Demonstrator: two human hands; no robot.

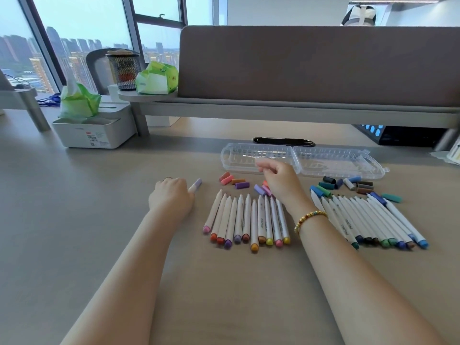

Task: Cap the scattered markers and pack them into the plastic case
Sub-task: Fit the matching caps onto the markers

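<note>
A clear plastic case (331,160) lies open and empty at the back of the desk. In front of it, two rows of uncapped white markers lie side by side: warm colours (245,220) in the middle, blues and greens (368,220) at the right. Loose caps lie above each row, warm ones (234,181) and dark ones (358,185). My left hand (171,196) grips a marker with a lilac cap (196,184) sticking out past my fingers. My right hand (278,178) hovers over the warm caps near the case, fingers loosely curled; whether it holds anything is unclear.
A white tissue box (94,130) stands at the back left. A shelf (273,108) with a grey partition runs along the back, bearing a mesh pen cup (123,68) and green packets (156,78). A black oblong object (283,141) lies behind the case.
</note>
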